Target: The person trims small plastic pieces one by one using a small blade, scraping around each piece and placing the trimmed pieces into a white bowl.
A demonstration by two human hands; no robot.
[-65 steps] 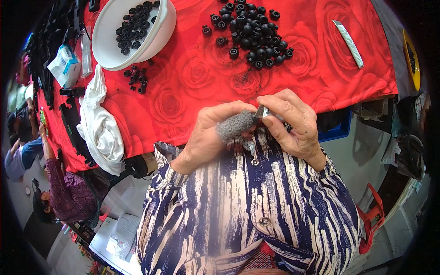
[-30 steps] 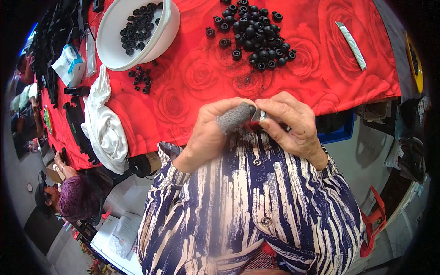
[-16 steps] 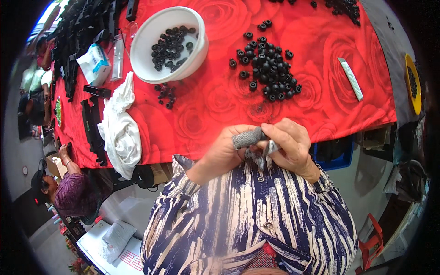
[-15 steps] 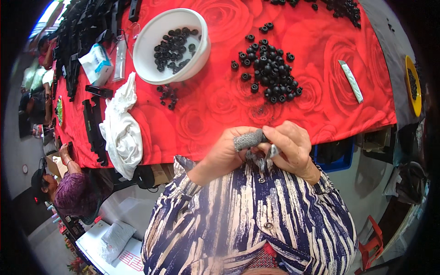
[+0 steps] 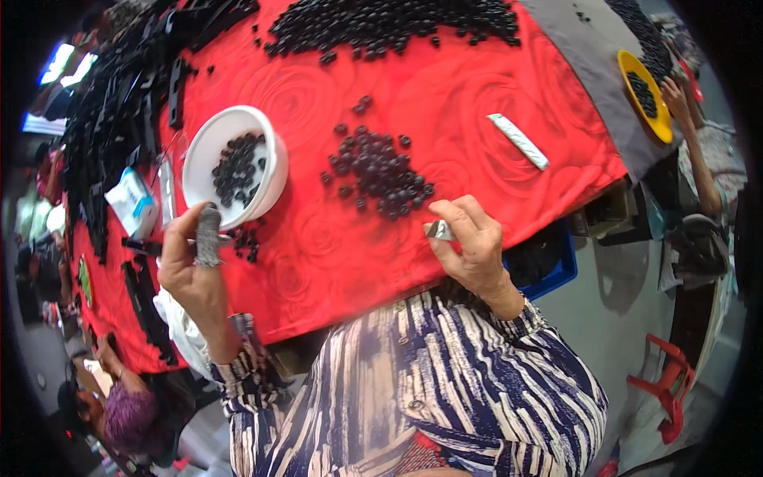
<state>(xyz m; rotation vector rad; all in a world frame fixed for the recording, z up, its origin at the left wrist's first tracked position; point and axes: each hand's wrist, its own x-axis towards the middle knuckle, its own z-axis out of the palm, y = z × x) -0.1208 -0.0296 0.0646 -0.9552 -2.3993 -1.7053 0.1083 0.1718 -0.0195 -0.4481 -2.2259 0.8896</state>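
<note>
My left hand (image 5: 193, 274) is at the near rim of the white bowl (image 5: 278, 171), fingers bent and tips close together. A grey knitted finger cover (image 5: 208, 237) wraps one digit, seemingly the thumb; whatever the tips may pinch is hidden. Black round pieces (image 5: 236, 171) lie inside the bowl. Over the table's near edge, my right hand (image 5: 477, 250) is closed round a small silvery blade (image 5: 441, 230) that sticks out between thumb and fingers. Beyond that hand is a loose pile of black ring-shaped pieces (image 5: 377, 171).
A large black heap (image 5: 389, 24) spreads along the far edge. A slim white packet (image 5: 518, 141) lies right. Long black parts (image 5: 119, 119), a tissue pack (image 5: 131, 203) and white cloth (image 5: 181, 330) are left. A co-worker's hand (image 5: 675, 99) is near a yellow tray (image 5: 664, 131).
My hands have moved apart: the left went left to the bowl, the right stayed nearer the table edge with the blade. The view has shifted, showing more of the far heap.
</note>
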